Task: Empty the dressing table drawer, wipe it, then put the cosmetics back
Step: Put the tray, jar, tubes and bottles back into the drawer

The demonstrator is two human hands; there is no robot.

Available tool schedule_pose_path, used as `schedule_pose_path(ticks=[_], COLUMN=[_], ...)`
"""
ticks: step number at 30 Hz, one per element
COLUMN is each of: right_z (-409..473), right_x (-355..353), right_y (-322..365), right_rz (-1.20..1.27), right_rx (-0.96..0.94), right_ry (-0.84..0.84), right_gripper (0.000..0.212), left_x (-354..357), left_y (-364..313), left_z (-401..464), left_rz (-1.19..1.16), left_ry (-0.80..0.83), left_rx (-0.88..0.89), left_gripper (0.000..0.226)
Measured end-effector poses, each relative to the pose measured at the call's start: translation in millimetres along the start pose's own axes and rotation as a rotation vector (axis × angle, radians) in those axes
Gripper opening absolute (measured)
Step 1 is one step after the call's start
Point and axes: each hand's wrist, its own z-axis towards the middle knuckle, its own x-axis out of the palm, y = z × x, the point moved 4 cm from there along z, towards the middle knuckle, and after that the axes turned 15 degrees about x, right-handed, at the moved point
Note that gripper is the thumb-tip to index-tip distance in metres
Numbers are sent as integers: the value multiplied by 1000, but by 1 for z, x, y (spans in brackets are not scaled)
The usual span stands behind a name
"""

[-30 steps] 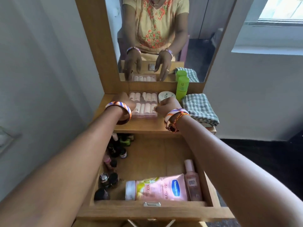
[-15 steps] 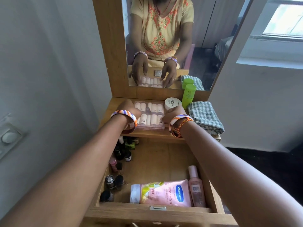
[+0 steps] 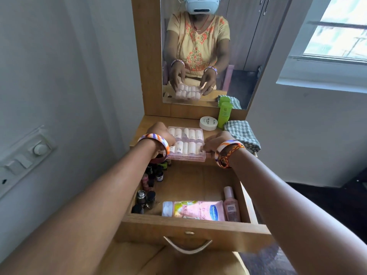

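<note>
A clear pink box of white tubes (image 3: 187, 142) is held at the front edge of the dressing table top, over the back of the open drawer (image 3: 190, 229). My left hand (image 3: 160, 133) grips its left side and my right hand (image 3: 215, 142) grips its right side. In the mirror the box looks tilted and raised off the top. Inside the drawer lie a pink Vaseline tube (image 3: 196, 211), a pink bottle (image 3: 231, 205) at the right, and several small nail polish bottles (image 3: 148, 187) along the left wall.
On the table top stand a white jar (image 3: 208, 123) and a green bottle (image 3: 224, 115), with a folded checked cloth (image 3: 242, 134) at the right. The mirror (image 3: 202, 56) rises behind. A switch panel (image 3: 25, 155) is on the left wall.
Both hands have drawn the box of tubes from the middle of the table top to its front edge and lifted it. The view has tilted upward.
</note>
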Motion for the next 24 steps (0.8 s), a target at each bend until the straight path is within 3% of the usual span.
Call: schedule_pose_path(ticks=[2, 5, 13, 15, 18, 24], right_z=[-9, -15, -31, -37, -42, -42], right_x=[0, -2, 5, 7, 11, 20], right_y=[-9, -23, -51, -55, -61, -68], right_rz=[29, 54, 135, 192, 235, 194], right_rx=[20, 53, 100, 128, 154, 191], right_ry=[39, 88, 140, 108, 77, 80], right_gripper=[7, 22, 18, 7, 28, 32], left_x=[2, 6, 21, 26, 32, 43], left_y=[-2, -5, -5, -4, 0, 14], left_z=[-8, -20, -46, -50, -55, -55], left_rz=[10, 15, -32, -45, -51, -34], left_ry=[13, 32, 70, 91, 125, 163], left_rx=[11, 19, 29, 22, 10, -31], left_gripper=[31, 33, 24, 24, 24, 23])
